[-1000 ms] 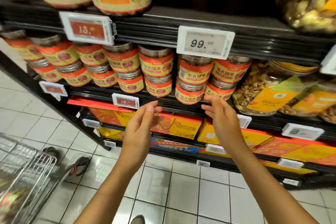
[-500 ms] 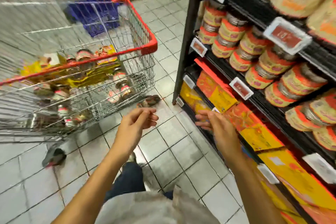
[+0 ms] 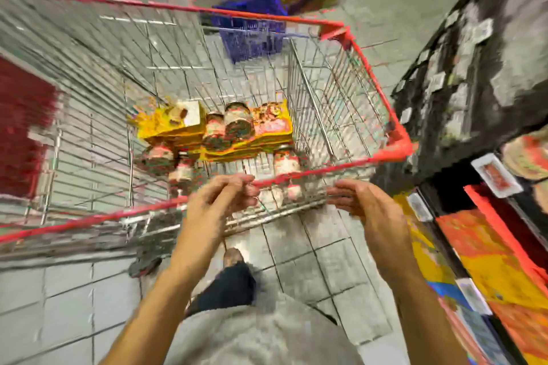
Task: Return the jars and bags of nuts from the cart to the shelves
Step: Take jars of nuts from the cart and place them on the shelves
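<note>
Red plastic rims the wire cart (image 3: 394, 152), which stands on the tiled floor (image 3: 311, 246) left of the shelves (image 3: 474, 68). The jars (image 3: 237, 124) and yellow bags (image 3: 166, 130) of nuts lie heaped on the cart's bottom, toward its near edge and right side; motion blur hides their labels. Both hands hover at the cart's near edge, apart from each other and holding nothing: the left hand (image 3: 219, 201) has loosely curled fingers by the rim, the right hand (image 3: 364, 204) has straighter fingers. A blue basket (image 3: 252, 38) sits beyond the cart's far edge. Orange and yellow boxes (image 3: 489, 261) fill the lower shelves.
</note>
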Tool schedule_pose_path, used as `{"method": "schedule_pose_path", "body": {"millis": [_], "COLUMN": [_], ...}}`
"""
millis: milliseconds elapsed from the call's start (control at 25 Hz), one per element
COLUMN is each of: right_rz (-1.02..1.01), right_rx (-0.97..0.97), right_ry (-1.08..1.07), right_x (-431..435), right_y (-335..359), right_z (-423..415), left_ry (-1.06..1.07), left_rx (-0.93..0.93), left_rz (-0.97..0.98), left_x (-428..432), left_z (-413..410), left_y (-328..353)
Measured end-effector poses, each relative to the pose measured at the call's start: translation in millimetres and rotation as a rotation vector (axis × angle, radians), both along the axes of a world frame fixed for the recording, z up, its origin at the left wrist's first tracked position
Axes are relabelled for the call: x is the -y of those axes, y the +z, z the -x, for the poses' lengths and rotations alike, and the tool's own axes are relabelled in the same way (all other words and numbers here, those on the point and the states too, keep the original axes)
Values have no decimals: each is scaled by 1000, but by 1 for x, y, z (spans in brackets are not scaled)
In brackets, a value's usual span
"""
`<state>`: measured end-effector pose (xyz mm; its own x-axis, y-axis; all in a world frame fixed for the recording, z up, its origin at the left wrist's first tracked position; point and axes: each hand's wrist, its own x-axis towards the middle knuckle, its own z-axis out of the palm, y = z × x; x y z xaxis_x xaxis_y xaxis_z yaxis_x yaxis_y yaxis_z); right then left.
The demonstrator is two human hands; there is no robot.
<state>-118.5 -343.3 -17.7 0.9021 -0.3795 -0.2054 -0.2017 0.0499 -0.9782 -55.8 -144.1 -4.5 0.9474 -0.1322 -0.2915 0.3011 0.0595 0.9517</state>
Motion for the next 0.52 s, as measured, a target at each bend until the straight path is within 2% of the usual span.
{"method": "schedule_pose_path", "body": {"millis": [80,200,320,400,480,520], "right_rz": [5,26,146,322,499,508], "right_rx": [22,-75,-333,-534,-743,-848], "right_ry": [10,74,183,310,533,653], "right_x": [-9,-11,-5,-3,-5,-7], "right_y": [9,3,-51,-106,-163,-196], "right_z": [-60,-149,-232,-274,-293,-290], "left_ry": [-16,-37,-126,-152,-155,-153], "left_rx": [49,-25,-165,-260,-360,-440], "left_rz": [-20,-75,-154,-180,-219,-239], "left_x": [-19,-28,-23,-13,-6,-2], "left_z": [-62,-145,-219,-247,-262,-266], "left_y": [7,-4,-50,-89,-141,-170]}}
